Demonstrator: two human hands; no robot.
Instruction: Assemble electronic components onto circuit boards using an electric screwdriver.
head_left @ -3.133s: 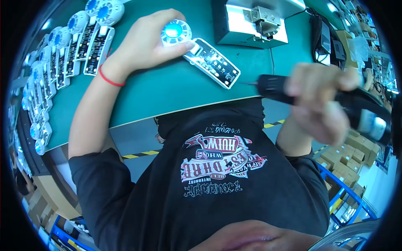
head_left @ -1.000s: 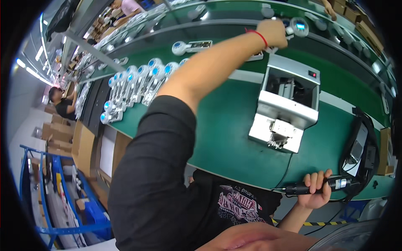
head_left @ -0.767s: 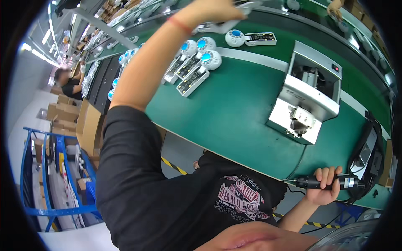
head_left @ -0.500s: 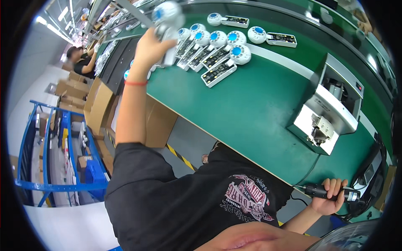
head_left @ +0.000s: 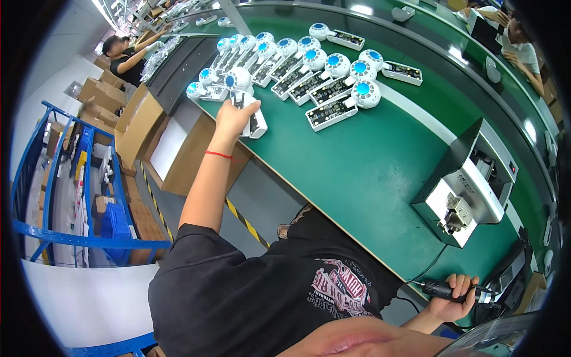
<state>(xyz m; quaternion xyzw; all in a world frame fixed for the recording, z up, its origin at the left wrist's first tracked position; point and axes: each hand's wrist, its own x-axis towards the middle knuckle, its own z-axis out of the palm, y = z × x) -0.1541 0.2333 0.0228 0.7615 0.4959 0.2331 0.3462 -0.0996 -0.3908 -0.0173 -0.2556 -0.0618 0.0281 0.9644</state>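
At the table's left edge, my left hand (head_left: 232, 121) is closed on a white device (head_left: 238, 80) with a round head, a blue disc and a rectangular body. Its fingers wrap the neck and body, so part of the device is hidden. Beyond it, several similar white devices (head_left: 338, 64) lie in a slanting row, their flat bodies showing dark circuit boards. Low at the right, my right hand (head_left: 451, 302) grips a black electric screwdriver (head_left: 437, 289), its tip pointing left over the near table edge.
A silver screw feeder (head_left: 476, 184) stands on the green table (head_left: 357, 160) at the right. Dark cables (head_left: 505, 256) lie beside it. At the left are an open cardboard box (head_left: 140, 122) and a blue rack (head_left: 89, 243). Co-workers (head_left: 126, 62) sit at the far left and far right.
My left hand has come down and nearer with the white device, from above the row to the table's left edge. My view has shifted. My right hand still holds the screwdriver.
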